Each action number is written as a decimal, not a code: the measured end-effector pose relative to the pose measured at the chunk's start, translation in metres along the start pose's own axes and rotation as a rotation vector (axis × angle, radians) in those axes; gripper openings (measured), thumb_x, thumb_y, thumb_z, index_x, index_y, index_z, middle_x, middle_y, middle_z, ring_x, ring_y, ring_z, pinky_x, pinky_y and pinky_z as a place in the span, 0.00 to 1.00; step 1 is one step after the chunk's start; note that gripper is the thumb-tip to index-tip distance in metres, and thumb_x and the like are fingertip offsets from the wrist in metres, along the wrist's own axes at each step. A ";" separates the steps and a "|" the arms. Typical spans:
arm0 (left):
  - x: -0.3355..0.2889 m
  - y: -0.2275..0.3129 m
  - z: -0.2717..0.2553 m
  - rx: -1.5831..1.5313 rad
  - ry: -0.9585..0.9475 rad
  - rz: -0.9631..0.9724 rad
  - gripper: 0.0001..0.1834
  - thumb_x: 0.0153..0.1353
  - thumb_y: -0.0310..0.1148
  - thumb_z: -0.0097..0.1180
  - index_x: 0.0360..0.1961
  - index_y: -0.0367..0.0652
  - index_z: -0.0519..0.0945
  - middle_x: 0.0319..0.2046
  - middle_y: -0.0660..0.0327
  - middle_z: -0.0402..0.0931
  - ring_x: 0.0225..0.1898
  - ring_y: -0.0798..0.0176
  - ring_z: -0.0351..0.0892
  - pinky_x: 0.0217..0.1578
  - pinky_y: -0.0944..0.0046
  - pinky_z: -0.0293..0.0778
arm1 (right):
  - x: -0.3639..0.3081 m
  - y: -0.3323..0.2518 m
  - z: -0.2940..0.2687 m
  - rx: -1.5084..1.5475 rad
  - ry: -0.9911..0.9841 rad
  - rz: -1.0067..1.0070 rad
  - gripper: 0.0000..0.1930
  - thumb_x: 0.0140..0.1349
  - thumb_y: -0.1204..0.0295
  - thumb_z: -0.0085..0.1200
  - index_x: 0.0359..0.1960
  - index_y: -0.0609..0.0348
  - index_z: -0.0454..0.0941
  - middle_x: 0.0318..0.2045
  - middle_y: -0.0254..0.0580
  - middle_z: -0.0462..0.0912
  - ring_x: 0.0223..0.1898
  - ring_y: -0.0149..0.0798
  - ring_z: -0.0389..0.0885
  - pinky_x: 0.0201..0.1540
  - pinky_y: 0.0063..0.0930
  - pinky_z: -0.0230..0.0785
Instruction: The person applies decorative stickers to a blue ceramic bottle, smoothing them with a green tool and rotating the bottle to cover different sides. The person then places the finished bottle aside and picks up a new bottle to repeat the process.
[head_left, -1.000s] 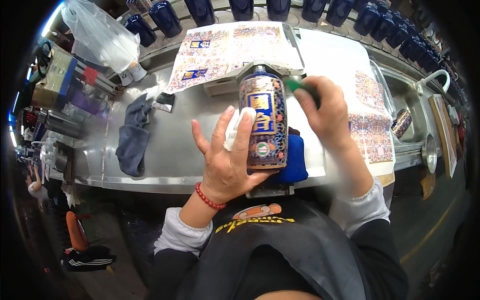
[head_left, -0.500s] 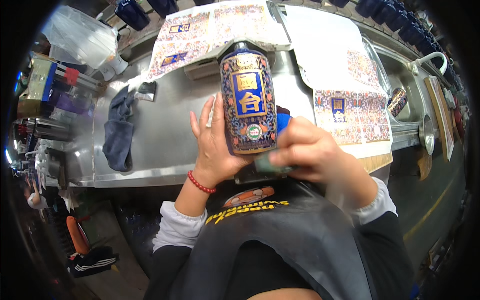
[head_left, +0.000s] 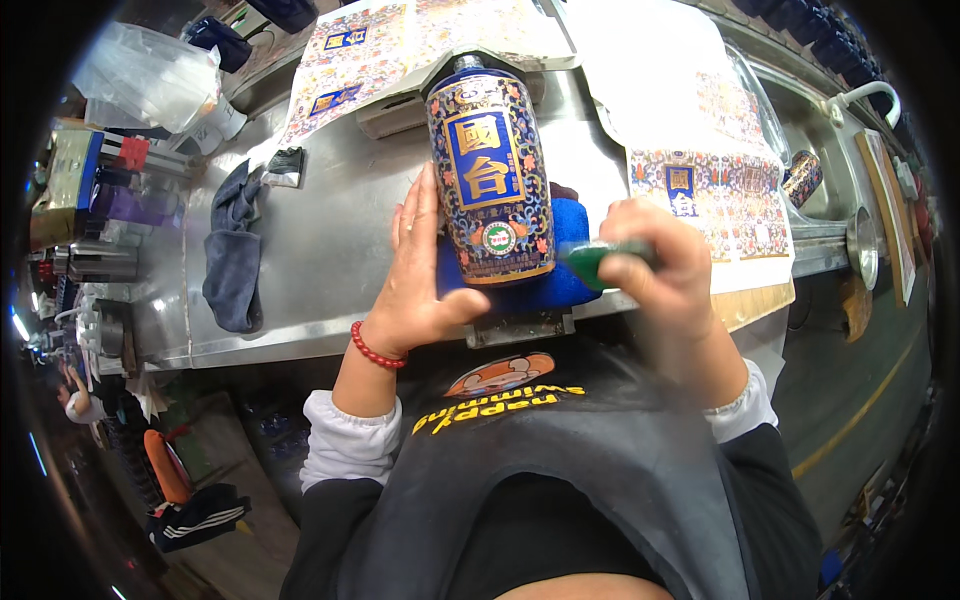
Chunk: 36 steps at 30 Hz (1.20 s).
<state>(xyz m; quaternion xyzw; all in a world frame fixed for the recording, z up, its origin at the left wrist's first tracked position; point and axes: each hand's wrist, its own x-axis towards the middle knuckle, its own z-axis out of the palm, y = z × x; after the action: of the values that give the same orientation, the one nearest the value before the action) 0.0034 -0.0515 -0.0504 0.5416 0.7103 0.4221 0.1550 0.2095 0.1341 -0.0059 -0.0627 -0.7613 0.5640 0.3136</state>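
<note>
L hand (head_left: 415, 270) is resting along the L side of the bottle (head_left: 490, 180), fingers outstretched, thumb spreading out nr its base; not gripping anything afaict. R hand (head_left: 675, 265) is gripping a small green tool (head_left: 600, 265), showing blurred just R of the bottle's lower end; contact betw. the two: can't tell.

Progress: visible face is already wearing its full print, so this one is prob. well along; back is facing away, so can't judge there.

Looks: gold rim is running round the base, then a round green-and-white emblem, then a blue panel w/ gold frame & chars, multicolour florals filling the rest on dark blue, dark neck pointing away from the person. Surface is looking mostly smooth, some glare.

Blue pad (head_left: 572, 290) is sitting under the bottle, metal tabletop (head_left: 320, 230) extending L of it. R of the bottle, a printed sheet (head_left: 670, 100) is still carrying unused prints; another patterned bottle (head_left: 802, 178) is lying farther R. Way beyond, dark-blue bottles (head_left: 800, 30) are standing, apparently undecorated, so prob. lots left.
</note>
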 end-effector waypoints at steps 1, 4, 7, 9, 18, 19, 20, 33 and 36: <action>0.001 0.000 -0.001 -0.153 -0.008 -0.051 0.72 0.51 0.76 0.57 0.77 0.29 0.39 0.74 0.36 0.49 0.77 0.38 0.43 0.72 0.35 0.31 | 0.002 -0.001 0.004 -0.033 0.080 0.144 0.06 0.65 0.72 0.63 0.38 0.61 0.82 0.29 0.39 0.84 0.29 0.29 0.80 0.32 0.24 0.70; 0.002 0.001 0.003 -0.213 0.016 -0.077 0.68 0.57 0.77 0.48 0.76 0.29 0.40 0.74 0.36 0.49 0.77 0.39 0.44 0.73 0.39 0.30 | 0.007 -0.001 0.027 0.279 0.018 0.372 0.09 0.71 0.68 0.58 0.42 0.61 0.76 0.31 0.31 0.81 0.33 0.22 0.75 0.37 0.18 0.69; 0.003 0.002 0.004 -0.183 0.004 -0.094 0.66 0.59 0.76 0.48 0.76 0.29 0.40 0.74 0.36 0.50 0.76 0.40 0.45 0.73 0.41 0.31 | 0.004 0.004 0.040 -0.056 0.071 0.203 0.10 0.71 0.68 0.59 0.43 0.61 0.76 0.31 0.31 0.81 0.33 0.21 0.74 0.36 0.18 0.69; 0.003 0.001 0.003 -0.224 -0.007 -0.105 0.66 0.59 0.76 0.48 0.76 0.29 0.40 0.74 0.36 0.50 0.76 0.40 0.46 0.73 0.41 0.32 | 0.001 0.010 0.042 -0.045 0.116 0.234 0.10 0.71 0.67 0.59 0.43 0.62 0.76 0.31 0.31 0.81 0.33 0.21 0.75 0.36 0.18 0.69; -0.001 0.020 -0.003 0.239 0.094 0.125 0.68 0.54 0.75 0.56 0.76 0.28 0.45 0.72 0.35 0.52 0.74 0.35 0.49 0.70 0.31 0.34 | -0.001 0.015 0.032 0.150 0.191 0.368 0.11 0.69 0.67 0.61 0.42 0.62 0.78 0.31 0.35 0.85 0.32 0.23 0.79 0.34 0.20 0.73; -0.002 0.023 -0.003 0.350 0.093 0.135 0.68 0.54 0.73 0.58 0.75 0.28 0.45 0.72 0.36 0.53 0.74 0.36 0.51 0.70 0.30 0.34 | -0.001 0.013 0.032 0.237 0.234 0.410 0.11 0.68 0.67 0.61 0.42 0.63 0.79 0.31 0.37 0.86 0.31 0.24 0.82 0.33 0.21 0.74; -0.004 0.026 0.000 0.461 0.091 0.142 0.67 0.54 0.72 0.60 0.75 0.28 0.46 0.72 0.36 0.54 0.74 0.36 0.52 0.69 0.28 0.33 | 0.000 0.012 0.030 0.286 0.237 0.428 0.10 0.69 0.67 0.60 0.43 0.62 0.78 0.32 0.35 0.86 0.33 0.23 0.80 0.35 0.19 0.74; -0.030 0.023 0.006 0.516 0.266 0.458 0.23 0.65 0.52 0.60 0.58 0.57 0.83 0.62 0.51 0.75 0.69 0.44 0.63 0.74 0.36 0.35 | -0.005 0.005 0.025 0.300 0.192 0.354 0.09 0.70 0.69 0.59 0.43 0.62 0.77 0.34 0.31 0.82 0.37 0.21 0.75 0.40 0.18 0.70; -0.033 0.029 0.000 0.573 0.208 0.423 0.18 0.58 0.40 0.66 0.52 0.62 0.86 0.56 0.57 0.81 0.68 0.49 0.64 0.74 0.37 0.37 | -0.006 0.008 0.024 0.269 0.171 0.352 0.09 0.71 0.69 0.58 0.43 0.62 0.77 0.34 0.30 0.81 0.37 0.21 0.74 0.40 0.17 0.70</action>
<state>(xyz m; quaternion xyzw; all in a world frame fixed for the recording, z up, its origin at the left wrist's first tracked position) 0.0338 -0.0800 -0.0362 0.6520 0.6840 0.2817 -0.1663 0.1996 0.1145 -0.0196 -0.1997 -0.6272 0.6990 0.2794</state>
